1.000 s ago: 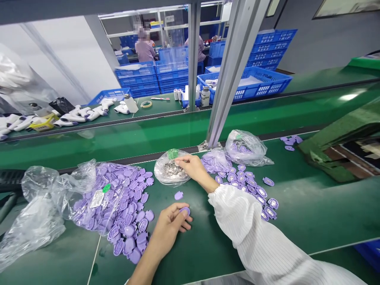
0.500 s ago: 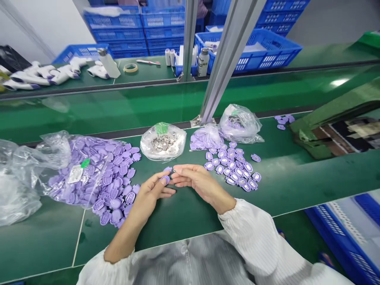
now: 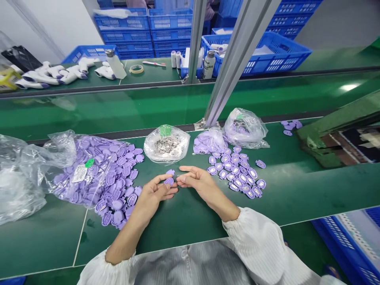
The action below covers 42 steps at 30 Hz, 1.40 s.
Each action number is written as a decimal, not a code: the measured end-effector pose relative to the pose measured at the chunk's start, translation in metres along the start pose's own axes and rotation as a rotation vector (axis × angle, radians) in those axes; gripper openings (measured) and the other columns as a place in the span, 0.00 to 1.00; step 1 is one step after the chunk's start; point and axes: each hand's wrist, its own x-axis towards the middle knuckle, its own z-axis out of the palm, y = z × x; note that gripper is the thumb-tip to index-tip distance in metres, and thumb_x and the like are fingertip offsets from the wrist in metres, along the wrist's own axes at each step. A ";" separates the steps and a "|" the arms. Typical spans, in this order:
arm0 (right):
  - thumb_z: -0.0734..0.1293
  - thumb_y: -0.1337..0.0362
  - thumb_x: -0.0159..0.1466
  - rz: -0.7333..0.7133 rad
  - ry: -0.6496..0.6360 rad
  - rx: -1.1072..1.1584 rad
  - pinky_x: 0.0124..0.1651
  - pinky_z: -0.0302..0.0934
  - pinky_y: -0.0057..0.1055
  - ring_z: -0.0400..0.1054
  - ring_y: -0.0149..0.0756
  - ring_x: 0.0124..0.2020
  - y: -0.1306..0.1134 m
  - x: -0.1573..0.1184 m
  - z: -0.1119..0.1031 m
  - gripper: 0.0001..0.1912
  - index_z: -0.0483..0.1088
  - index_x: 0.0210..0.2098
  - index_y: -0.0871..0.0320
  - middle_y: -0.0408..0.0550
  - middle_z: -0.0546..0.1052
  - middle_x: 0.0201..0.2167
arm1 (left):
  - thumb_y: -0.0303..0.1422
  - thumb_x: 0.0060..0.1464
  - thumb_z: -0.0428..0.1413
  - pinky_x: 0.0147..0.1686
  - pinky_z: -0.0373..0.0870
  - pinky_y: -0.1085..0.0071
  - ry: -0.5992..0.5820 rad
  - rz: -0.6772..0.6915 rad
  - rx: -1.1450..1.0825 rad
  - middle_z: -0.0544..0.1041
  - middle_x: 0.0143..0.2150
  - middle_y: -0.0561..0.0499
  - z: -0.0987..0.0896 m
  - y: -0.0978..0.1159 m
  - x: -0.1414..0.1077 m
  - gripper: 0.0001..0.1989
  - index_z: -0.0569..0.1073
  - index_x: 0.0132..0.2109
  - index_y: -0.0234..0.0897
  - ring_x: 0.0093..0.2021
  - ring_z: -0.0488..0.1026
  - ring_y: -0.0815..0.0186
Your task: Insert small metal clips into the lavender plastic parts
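Observation:
Between the thumb and fingers of my left hand (image 3: 156, 192) is a purple plastic piece (image 3: 169, 181). Another purple piece (image 3: 170, 172) lies just beyond those fingertips. My right hand (image 3: 197, 183) is close by on the right, thumb and fingers pinched at the held piece's edge; what they hold is too small to make out. Behind the hands sits an open clear bag of small metal parts (image 3: 168, 145). Many loose purple pieces (image 3: 118, 204) spill from a large bag (image 3: 86, 170) on the left. Purple pieces with metal inserts (image 3: 237, 171) lie spread at the right.
Two more clear bags (image 3: 209, 141) (image 3: 245, 128) stand behind the right pile. A green machine (image 3: 323, 138) is at the far right. A metal post (image 3: 234, 59) rises behind the bench, before blue crates (image 3: 273, 55) and white handles (image 3: 68, 74).
The view has shifted slightly, so the scene sits a little further right. My right forefinger has lifted and straightened, while the thumb stays near the piece in my left hand.

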 end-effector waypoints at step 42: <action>0.66 0.55 0.60 -0.079 0.070 -0.546 0.33 0.65 0.26 0.71 0.29 0.27 0.016 -0.003 0.021 0.12 0.70 0.33 0.59 0.46 0.76 0.25 | 0.41 0.54 0.60 0.51 0.71 0.65 -0.023 0.125 -0.017 0.80 0.45 0.46 0.001 -0.017 0.002 0.23 0.72 0.53 0.34 0.43 0.76 0.65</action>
